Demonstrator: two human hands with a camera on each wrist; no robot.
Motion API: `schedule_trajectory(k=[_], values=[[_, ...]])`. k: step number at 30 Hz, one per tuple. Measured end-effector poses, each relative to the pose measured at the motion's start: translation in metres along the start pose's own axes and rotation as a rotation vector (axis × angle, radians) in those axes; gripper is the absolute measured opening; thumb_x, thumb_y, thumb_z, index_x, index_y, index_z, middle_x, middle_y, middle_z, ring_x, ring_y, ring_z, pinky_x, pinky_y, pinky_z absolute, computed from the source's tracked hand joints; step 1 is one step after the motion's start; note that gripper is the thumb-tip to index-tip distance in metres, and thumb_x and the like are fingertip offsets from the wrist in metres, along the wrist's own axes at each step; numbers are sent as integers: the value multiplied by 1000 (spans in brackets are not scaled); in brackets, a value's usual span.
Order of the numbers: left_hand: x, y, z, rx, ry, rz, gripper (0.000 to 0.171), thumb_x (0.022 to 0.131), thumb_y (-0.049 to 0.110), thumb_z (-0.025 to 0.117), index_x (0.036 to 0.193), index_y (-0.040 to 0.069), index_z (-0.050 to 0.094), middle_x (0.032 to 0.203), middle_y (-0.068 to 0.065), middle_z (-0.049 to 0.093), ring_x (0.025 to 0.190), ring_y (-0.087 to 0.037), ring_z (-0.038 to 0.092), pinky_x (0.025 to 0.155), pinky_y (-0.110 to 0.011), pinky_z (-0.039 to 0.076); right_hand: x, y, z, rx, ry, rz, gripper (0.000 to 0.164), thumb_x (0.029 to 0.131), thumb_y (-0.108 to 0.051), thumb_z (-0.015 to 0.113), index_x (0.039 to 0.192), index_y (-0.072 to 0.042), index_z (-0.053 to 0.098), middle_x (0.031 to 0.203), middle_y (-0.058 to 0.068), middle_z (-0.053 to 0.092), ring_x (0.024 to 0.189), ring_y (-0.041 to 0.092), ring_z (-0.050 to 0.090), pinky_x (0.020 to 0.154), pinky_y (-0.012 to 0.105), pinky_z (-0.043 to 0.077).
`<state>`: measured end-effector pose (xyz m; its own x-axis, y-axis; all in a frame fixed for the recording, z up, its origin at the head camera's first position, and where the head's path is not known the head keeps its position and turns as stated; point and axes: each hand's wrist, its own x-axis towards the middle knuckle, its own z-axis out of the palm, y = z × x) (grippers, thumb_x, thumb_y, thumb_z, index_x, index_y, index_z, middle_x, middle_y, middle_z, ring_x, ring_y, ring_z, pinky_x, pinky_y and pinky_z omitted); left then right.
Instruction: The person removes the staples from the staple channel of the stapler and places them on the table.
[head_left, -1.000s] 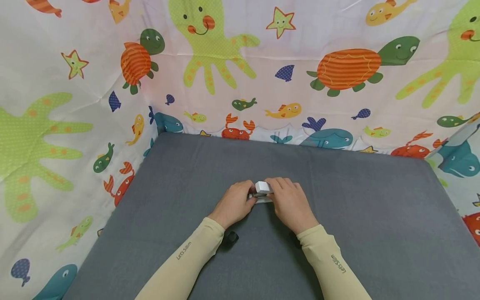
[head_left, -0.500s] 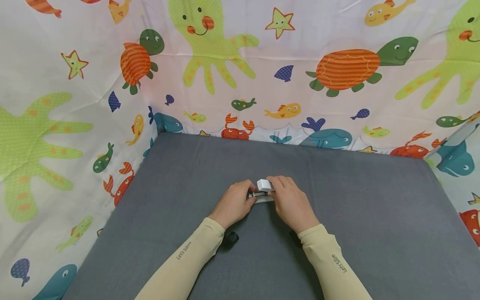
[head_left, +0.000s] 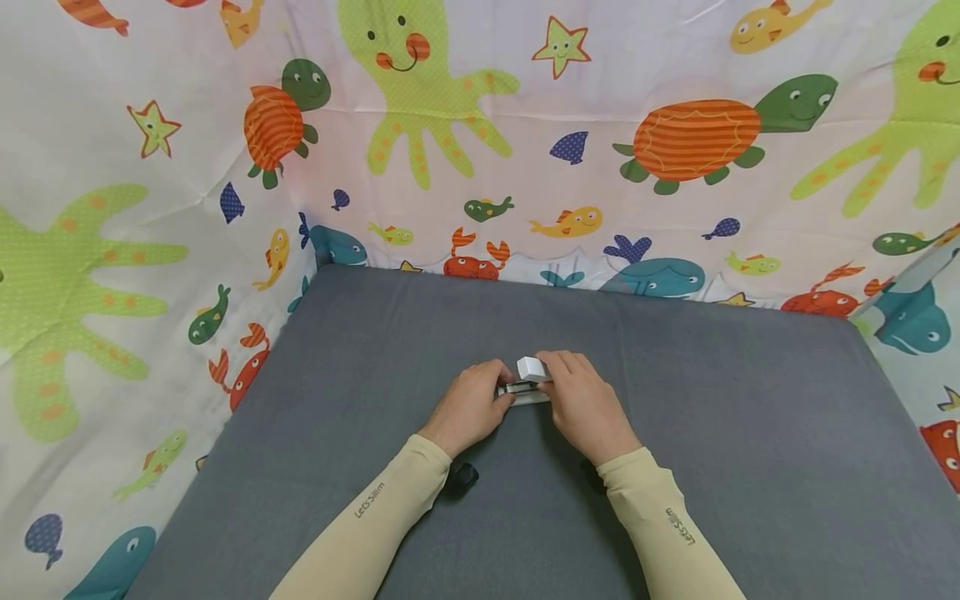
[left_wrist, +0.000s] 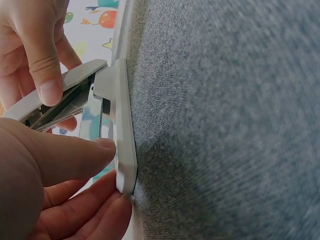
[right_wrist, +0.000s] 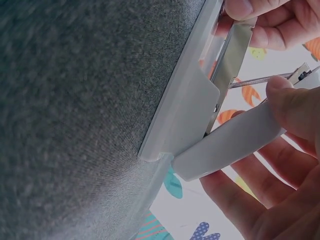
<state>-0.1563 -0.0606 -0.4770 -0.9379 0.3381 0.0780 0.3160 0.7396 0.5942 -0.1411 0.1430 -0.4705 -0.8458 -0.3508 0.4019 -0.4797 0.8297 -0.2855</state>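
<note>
A white stapler stands on the grey cloth with its top cover (head_left: 531, 369) swung up from its base (head_left: 531, 399). My left hand (head_left: 468, 404) pinches the free end of the base, thumb inside and fingers under the end in the left wrist view. The cover lies in the grip of my right hand (head_left: 585, 404), the thumb (right_wrist: 281, 92) on its inner side and fingers behind it. Between cover and base show the metal staple channel (right_wrist: 234, 55) and a thin coil spring (right_wrist: 260, 80) running toward the cover's tip. The left fingertips are right at the channel's end.
Grey cloth (head_left: 750, 433) covers the table all round the hands. A white curtain (head_left: 450, 225) printed with sea animals rises along the back and sides. A small black wrist camera (head_left: 467, 476) hangs under the left sleeve.
The stapler's cover has tilted up and slightly right with my right hand, showing more of the metal channel. My left hand stays on the base in nearly the same place.
</note>
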Motion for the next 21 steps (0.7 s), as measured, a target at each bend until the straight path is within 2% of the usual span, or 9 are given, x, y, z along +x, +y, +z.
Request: schedule_trajectory(k=[9, 21], values=[[-1, 0, 0, -10, -2, -3, 18, 101, 16, 78, 118, 11, 73, 113, -4, 77, 98, -19, 68, 87, -38, 58, 0, 0, -3, 28, -5, 22, 38, 102, -10, 75, 138, -2, 63, 125, 16, 71, 115, 32, 67, 94, 48, 61], [-1, 0, 0, -4, 18, 0, 18, 101, 16, 79, 118, 11, 74, 110, -3, 78, 92, -17, 68, 83, -36, 58, 0, 3, 0, 63, 31, 13, 36, 102, -7, 74, 136, -2, 63, 122, 16, 71, 108, 32, 66, 94, 48, 60]])
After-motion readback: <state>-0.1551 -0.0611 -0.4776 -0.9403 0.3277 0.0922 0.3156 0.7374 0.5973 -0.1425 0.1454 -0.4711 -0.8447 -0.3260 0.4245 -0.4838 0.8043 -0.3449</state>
